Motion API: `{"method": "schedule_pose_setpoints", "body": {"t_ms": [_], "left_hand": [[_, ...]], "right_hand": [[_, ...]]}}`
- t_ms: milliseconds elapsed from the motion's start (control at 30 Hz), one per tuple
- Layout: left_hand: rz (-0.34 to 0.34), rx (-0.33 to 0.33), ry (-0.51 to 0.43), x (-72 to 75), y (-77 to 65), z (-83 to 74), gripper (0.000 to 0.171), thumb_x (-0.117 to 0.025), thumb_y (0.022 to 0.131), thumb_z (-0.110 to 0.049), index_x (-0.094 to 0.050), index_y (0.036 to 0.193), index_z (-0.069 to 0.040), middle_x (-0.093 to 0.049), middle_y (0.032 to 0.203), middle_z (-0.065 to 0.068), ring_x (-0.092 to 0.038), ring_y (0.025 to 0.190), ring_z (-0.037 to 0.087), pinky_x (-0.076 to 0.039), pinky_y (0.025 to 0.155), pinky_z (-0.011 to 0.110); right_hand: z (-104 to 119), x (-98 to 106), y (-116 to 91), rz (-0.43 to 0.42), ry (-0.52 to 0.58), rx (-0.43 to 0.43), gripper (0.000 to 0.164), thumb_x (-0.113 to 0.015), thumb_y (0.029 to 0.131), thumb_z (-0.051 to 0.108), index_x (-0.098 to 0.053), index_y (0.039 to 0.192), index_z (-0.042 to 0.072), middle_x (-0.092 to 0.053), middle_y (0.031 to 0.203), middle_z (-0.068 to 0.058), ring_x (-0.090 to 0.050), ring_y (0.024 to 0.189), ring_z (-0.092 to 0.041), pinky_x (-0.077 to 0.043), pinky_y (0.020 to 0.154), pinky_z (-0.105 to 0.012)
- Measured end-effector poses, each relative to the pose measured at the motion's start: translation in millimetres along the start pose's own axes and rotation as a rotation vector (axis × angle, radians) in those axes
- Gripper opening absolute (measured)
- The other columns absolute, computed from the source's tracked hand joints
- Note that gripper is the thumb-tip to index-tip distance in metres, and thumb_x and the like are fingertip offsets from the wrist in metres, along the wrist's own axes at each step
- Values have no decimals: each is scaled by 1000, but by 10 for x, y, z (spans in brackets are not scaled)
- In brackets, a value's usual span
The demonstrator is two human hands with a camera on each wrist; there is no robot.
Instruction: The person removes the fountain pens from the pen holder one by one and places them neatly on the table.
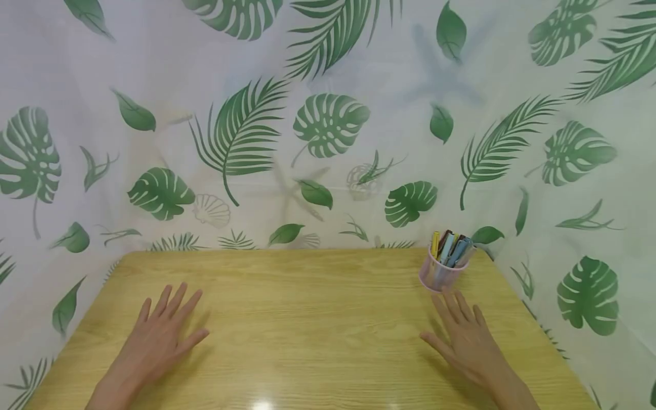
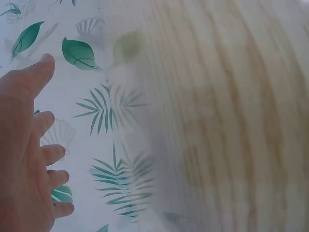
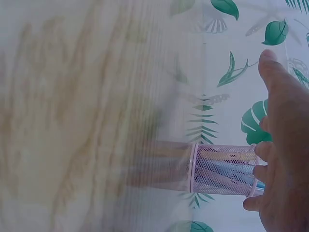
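Hands spread wide, and the pink mesh cup [image 1: 439,277] stands tall at the far right corner of the table [image 1: 307,330]!
Upright it is, long axis vertical, mouth facing up, its pens [image 1: 451,250] poking above the rim and fanning a little to the right. Over the table's left side, the left hand [image 1: 156,340] has all 5 fingers straight and splayed, holding nothing; over the table's right side, the right hand [image 1: 468,340] matches it, fingers straight, grasping nothing, tips near the cup. Contact there? Cannot tell, nor whether either palm meets the table. The right wrist view has fingertips covering part of the cup's mouth, the pens' lower ends only dim through mesh, and the table blurred; the head view's bottom edge cuts off both arms [image 1: 115,393].
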State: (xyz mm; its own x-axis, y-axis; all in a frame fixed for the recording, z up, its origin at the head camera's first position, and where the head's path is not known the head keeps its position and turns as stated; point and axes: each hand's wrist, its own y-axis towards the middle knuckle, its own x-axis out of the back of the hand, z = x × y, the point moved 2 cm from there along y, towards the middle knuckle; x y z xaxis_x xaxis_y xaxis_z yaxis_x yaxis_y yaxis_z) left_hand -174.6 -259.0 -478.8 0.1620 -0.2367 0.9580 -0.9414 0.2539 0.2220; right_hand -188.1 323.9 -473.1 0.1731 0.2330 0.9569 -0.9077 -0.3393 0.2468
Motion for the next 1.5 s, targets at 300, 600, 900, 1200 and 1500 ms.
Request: {"method": "schedule_pose_setpoints", "body": {"t_ms": [300, 600, 900, 1200, 1500], "left_hand": [[-25, -28, -12, -20, 52, -43, 78, -60, 100, -56, -40, 159, -9, -31, 163, 27, -26, 149, 52, -21, 115, 75], [-53, -68, -61, 0, 175, -181, 75, -61, 101, -53, -41, 159, -9, -31, 163, 25, -27, 150, 48, -26, 117, 69], [-33, -59, -179, -56, 320, -322, 76, -59, 103, -51, -38, 159, -5, -32, 164, 22, -28, 151, 43, -29, 119, 62], [-31, -52, -315, -131, 481, -491, 75, -56, 104, -52, -36, 160, -6, -38, 162, 18, -37, 148, 40, -35, 117, 62], [-24, -50, -413, -227, 613, -669, 73, -52, 105, -54, -36, 161, -10, -39, 163, 13, -39, 147, 36, -37, 116, 60]], "right_hand": [[-101, -2, 2, 53, 13, -39, 83, -58, 104, 49, -25, 161, -3, -26, 163, -32, -21, 148, -56, -22, 110, -80], [-244, 95, 72, 33, -7, -80, 81, -56, 106, 46, -27, 157, -11, -31, 156, -39, -27, 142, -61, -30, 107, -79], [-363, 182, 149, -90, -18, -127, 74, -58, 106, 40, -40, 143, -21, -41, 145, -45, -40, 131, -63, -37, 101, -78], [-624, 166, 299, -105, 180, -314, 76, -47, 110, 42, -31, 149, -21, -38, 144, -47, -38, 129, -66, -34, 104, -76], [-859, 136, 450, -156, 323, -383, 75, -41, 112, 42, -25, 152, -19, -36, 148, -45, -40, 130, -64, -36, 104, -75]]}}
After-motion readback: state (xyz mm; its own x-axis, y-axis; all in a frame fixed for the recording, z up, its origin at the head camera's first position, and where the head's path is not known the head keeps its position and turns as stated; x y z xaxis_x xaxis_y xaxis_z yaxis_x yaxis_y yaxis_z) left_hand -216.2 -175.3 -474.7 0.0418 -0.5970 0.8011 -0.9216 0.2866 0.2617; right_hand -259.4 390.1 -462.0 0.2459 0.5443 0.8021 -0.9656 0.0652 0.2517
